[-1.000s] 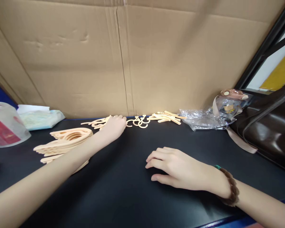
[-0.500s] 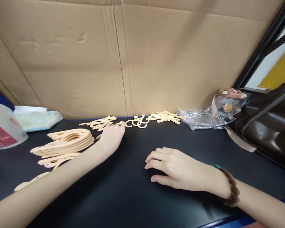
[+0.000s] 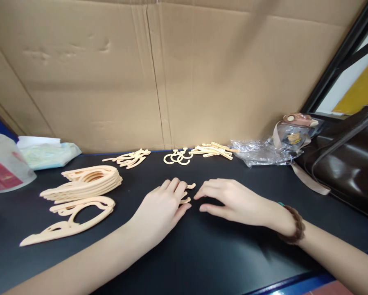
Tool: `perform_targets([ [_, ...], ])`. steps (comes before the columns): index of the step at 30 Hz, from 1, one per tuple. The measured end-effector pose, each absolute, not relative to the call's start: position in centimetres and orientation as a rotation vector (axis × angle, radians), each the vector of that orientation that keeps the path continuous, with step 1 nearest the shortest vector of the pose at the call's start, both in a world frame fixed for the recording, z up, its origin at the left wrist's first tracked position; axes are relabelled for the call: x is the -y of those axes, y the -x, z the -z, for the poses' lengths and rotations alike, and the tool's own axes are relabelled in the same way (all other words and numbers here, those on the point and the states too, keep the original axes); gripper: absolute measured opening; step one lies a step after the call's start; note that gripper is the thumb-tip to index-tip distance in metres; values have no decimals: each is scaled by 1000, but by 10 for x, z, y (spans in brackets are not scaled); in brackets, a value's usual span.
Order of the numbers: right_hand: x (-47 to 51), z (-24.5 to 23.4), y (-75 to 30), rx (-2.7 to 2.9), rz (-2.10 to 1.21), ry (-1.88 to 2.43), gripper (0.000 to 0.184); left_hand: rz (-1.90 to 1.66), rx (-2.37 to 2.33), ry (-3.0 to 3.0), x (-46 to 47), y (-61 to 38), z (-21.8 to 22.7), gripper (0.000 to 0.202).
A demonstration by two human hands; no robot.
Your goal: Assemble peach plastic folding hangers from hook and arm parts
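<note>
My left hand [image 3: 163, 205] lies palm down mid-table, its fingers over a small peach plastic hook piece [image 3: 187, 193] whose ends stick out at the fingertips. My right hand [image 3: 233, 200] rests just to its right, fingers curved down, tips close to that piece, holding nothing that I can see. A bead bracelet [image 3: 291, 225] is on the right wrist. Piles of the same peach parts lie at the back: curved pieces [image 3: 129, 158], hooks [image 3: 177, 157], and straight strips [image 3: 213, 150].
A stack of peach hanger bodies [image 3: 85, 182] and one single hanger body [image 3: 70, 219] lie on the black tabletop [image 3: 202, 254] at left. Cardboard wall behind. Clear plastic bag [image 3: 260, 153], small bottle [image 3: 294, 133] and brown handbag [image 3: 349, 164] at right; tissue pack [image 3: 45, 153] far left.
My left hand has pulled back from the far piles to the middle of the table with a small hook piece under it. My right hand slid forward toward it.
</note>
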State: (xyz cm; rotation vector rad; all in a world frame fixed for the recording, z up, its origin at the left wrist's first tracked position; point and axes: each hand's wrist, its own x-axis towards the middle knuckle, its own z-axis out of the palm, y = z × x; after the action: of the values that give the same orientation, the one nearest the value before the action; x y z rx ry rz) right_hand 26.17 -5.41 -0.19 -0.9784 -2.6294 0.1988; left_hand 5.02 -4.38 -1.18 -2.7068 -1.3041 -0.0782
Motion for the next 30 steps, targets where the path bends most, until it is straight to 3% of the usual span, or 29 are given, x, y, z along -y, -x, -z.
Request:
perform_targets([
  [4, 39, 6, -273, 2488, -86, 1083, 22, 194, 1235, 2776, 39, -35, 25, 49],
  [8, 25, 16, -283, 2402, -16, 1193, 23, 218, 1174, 2850, 39, -33, 27, 37],
  [12, 6, 28, -295, 2301, 70, 1440, 51, 274, 1204, 2813, 40, -37, 26, 27],
  [15, -17, 32, -307, 2178, 267, 1722, 59, 318, 1215, 2808, 40, -38, 28, 24],
  [22, -67, 27, -315, 2208, 430, 1700, 38, 244, 1226, 2798, 42, -39, 27, 16],
  [30, -77, 28, -304, 2172, 570, 1678, 23, 522, 1452, 3012, 43, -34, 22, 12],
])
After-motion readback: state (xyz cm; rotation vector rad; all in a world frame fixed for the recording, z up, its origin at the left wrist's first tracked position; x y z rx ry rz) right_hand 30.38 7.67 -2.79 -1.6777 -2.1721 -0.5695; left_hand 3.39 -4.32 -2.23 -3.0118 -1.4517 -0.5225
